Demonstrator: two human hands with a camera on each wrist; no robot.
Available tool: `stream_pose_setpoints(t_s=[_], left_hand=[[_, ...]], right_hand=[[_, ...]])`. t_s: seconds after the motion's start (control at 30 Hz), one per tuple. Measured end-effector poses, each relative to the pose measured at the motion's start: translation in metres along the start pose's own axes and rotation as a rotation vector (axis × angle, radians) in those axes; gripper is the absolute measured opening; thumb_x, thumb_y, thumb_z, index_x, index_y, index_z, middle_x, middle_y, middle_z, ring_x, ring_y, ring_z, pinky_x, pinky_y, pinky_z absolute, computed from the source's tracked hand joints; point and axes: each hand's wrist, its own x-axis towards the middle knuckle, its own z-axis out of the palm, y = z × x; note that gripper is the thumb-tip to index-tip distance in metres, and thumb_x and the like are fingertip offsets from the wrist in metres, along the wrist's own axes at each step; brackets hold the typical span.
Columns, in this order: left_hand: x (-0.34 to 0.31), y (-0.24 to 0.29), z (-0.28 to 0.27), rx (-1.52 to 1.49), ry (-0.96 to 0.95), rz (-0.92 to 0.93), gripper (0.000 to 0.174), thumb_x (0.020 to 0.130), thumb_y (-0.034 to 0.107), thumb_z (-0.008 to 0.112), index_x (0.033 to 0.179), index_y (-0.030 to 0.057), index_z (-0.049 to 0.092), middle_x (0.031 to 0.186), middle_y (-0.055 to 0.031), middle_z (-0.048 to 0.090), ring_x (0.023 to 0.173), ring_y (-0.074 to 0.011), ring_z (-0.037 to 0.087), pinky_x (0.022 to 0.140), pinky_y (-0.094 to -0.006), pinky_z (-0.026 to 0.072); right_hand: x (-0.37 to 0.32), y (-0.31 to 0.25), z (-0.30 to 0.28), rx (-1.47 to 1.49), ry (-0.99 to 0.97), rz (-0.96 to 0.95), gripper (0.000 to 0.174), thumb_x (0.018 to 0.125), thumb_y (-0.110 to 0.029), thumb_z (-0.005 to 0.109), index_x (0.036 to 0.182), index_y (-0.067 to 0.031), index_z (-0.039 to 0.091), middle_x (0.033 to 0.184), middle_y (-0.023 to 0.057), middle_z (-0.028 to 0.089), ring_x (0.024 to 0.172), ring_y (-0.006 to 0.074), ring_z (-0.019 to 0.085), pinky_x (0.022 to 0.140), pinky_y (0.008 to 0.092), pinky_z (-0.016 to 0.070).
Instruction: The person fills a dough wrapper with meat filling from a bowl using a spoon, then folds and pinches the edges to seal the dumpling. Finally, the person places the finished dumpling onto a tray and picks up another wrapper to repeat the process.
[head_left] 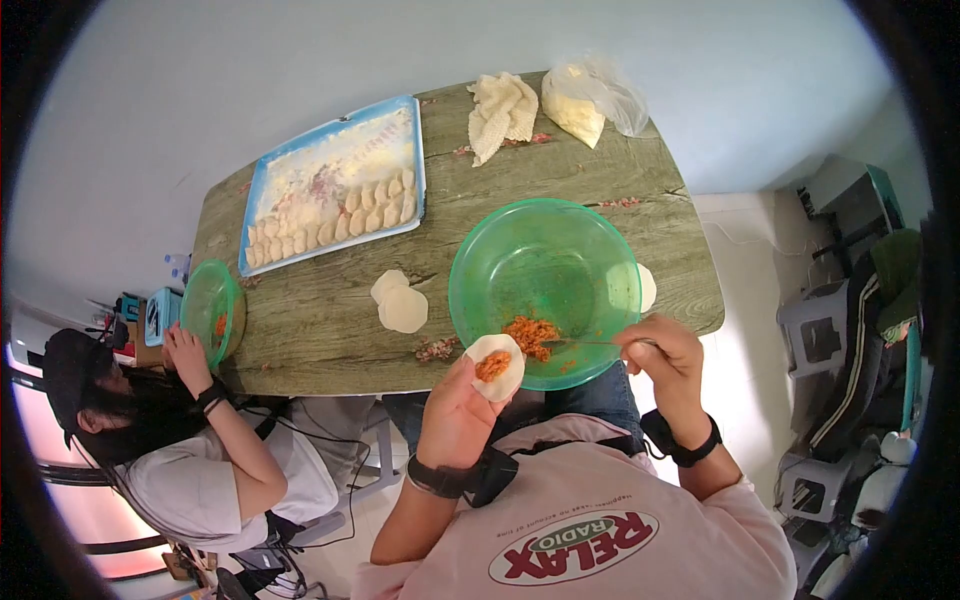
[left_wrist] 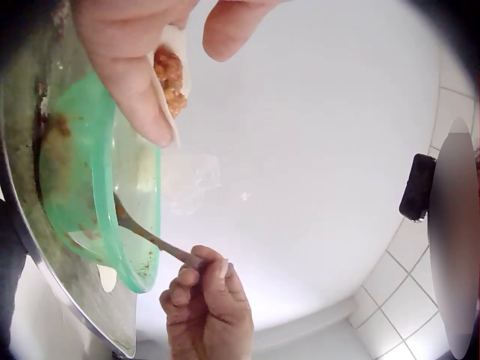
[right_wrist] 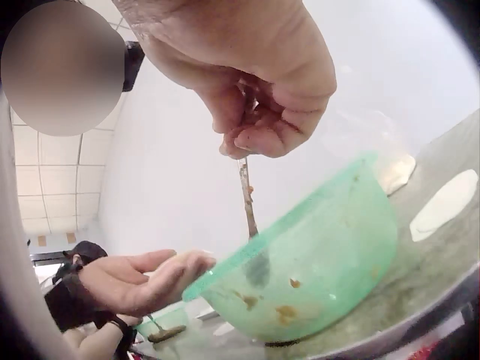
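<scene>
My left hand (head_left: pixel 452 418) carries a round dumpling wrapper (head_left: pixel 512 378) on its fingers at the near rim of a large green bowl (head_left: pixel 478 245). Orange-brown filling (left_wrist: pixel 169 71) lies on the middle of the wrapper. The left wrist view has the fingers straight beneath it and the thumb apart from it. With thumb and fingers, my right hand (head_left: pixel 668 360) pinches the handle of a spoon (right_wrist: pixel 248 202) at the bowl's right side. The spoon's head is down inside the bowl, seen through its wall. A clump of filling (head_left: pixel 533 338) sits at the bowl's near side.
Several wrappers (head_left: pixel 404 310) lie left of the bowl, another wrapper (head_left: pixel 647 288) at its right. A blue-edged tray (head_left: pixel 420 150) holds rows of dumplings. A cloth (head_left: pixel 500 112) and a plastic bag (head_left: pixel 585 105) are at the back. On the left another person (head_left: pixel 230 450) works at a smaller green bowl (head_left: pixel 235 300).
</scene>
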Motion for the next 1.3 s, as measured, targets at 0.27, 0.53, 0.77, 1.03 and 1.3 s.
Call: stream_pose_setpoints(t_s=[0.27, 0.53, 0.77, 1.03, 1.3], left_hand=[[-0.002, 0.001, 0.001, -0.052, 0.024, 0.015, 0.036, 0.097, 0.019, 0.040, 0.126, -0.0029, 0.042, 0.127, -0.0140, 0.050, 0.118, -0.0246, 0.050, 0.101, -0.0397, 0.0403], [-0.002, 0.000, 0.001, -0.050, 0.033, 0.020, 0.035, 0.097, 0.017, 0.041, 0.125, -0.0034, 0.043, 0.127, -0.0142, 0.050, 0.118, -0.0245, 0.050, 0.101, -0.0391, 0.0401], [-0.001, -0.002, -0.001, -0.068, 0.033, 0.026, 0.035, 0.097, 0.016, 0.042, 0.125, -0.0032, 0.043, 0.127, -0.0144, 0.051, 0.118, -0.0247, 0.050, 0.101, -0.0396, 0.0397], [-0.002, -0.001, 0.000, -0.057, 0.021, 0.030, 0.035, 0.097, 0.016, 0.041, 0.126, -0.0033, 0.043, 0.127, -0.0144, 0.050, 0.119, -0.0245, 0.049, 0.102, -0.0401, 0.0398], [0.000, -0.001, 0.005, -0.038, -0.027, 0.008, 0.038, 0.097, 0.018, 0.040, 0.129, -0.0034, 0.038, 0.128, -0.0146, 0.049, 0.119, -0.0242, 0.049, 0.102, -0.0391, 0.0397]], right_hand=[[0.000, 0.025, 0.006, -0.086, -0.056, 0.064, 0.012, 0.086, -0.010, 0.061, 0.091, -0.0001, 0.066, 0.072, 0.0057, 0.055, 0.060, 0.0115, 0.052, 0.053, 0.0239, 0.0429], [0.002, 0.029, 0.002, -0.066, -0.167, 0.056, 0.012, 0.086, -0.010, 0.061, 0.091, -0.0003, 0.066, 0.075, 0.0065, 0.057, 0.061, 0.0120, 0.052, 0.056, 0.0233, 0.0433], [0.001, 0.025, 0.001, 0.068, -0.098, 0.243, 0.019, 0.089, -0.019, 0.059, 0.090, -0.0003, 0.065, 0.069, 0.0026, 0.058, 0.057, 0.0091, 0.051, 0.051, 0.0210, 0.0405], [0.007, 0.020, 0.001, 0.290, 0.107, 0.446, 0.023, 0.092, -0.020, 0.054, 0.088, 0.0004, 0.063, 0.064, 0.0032, 0.058, 0.050, 0.0082, 0.050, 0.044, 0.0208, 0.0386], [0.000, -0.001, 0.006, 0.404, 0.154, 0.089, 0.023, 0.091, -0.020, 0.057, 0.091, 0.0019, 0.062, 0.070, 0.0065, 0.059, 0.055, 0.0122, 0.054, 0.051, 0.0222, 0.0430]])
